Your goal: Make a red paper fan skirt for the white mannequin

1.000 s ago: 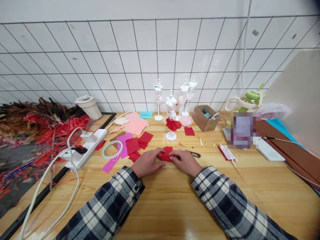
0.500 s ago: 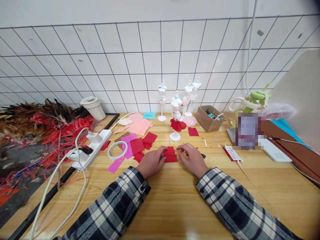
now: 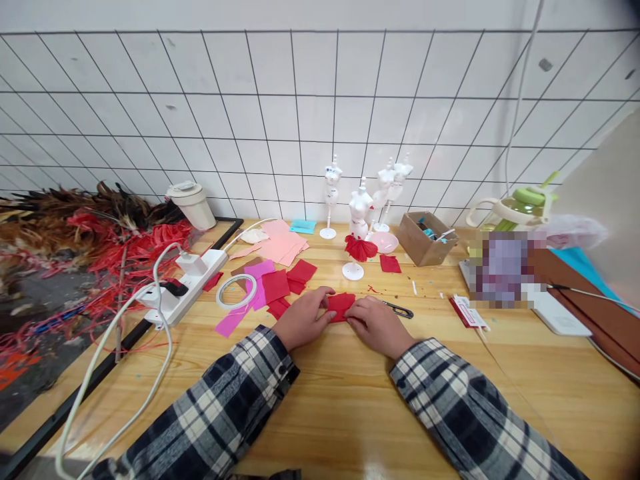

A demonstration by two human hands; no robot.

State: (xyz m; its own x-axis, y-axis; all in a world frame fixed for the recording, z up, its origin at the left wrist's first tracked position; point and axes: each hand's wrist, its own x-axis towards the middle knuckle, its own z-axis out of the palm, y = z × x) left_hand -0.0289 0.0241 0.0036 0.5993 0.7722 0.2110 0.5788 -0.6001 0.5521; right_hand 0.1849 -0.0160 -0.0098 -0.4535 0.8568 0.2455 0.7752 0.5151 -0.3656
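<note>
A small folded piece of red crepe paper (image 3: 341,305) lies on the wooden table between my hands. My left hand (image 3: 306,319) grips its left end between thumb and fingers. On the other end, the fingertips of my right hand (image 3: 379,325) are closed over the lower right corner. Just beyond the paper stands a small white dress-form mannequin (image 3: 360,207) with a pleated red paper skirt (image 3: 361,248) low on it. A slim black-handled tool (image 3: 400,310) lies beside my right hand, partly hidden by it.
Left of my hands lie red paper squares (image 3: 275,287), magenta strips (image 3: 234,321) and a tape roll (image 3: 236,291). Farther left is a power strip (image 3: 186,287) with cables. Behind stand more mannequins (image 3: 331,193), a pink dish (image 3: 384,242) and a cardboard box (image 3: 425,248).
My right hand has come inward and now holds the right end of the red paper. The paper looks folded into a narrower strip. The black-handled tool shows more. The view has shifted slightly.
</note>
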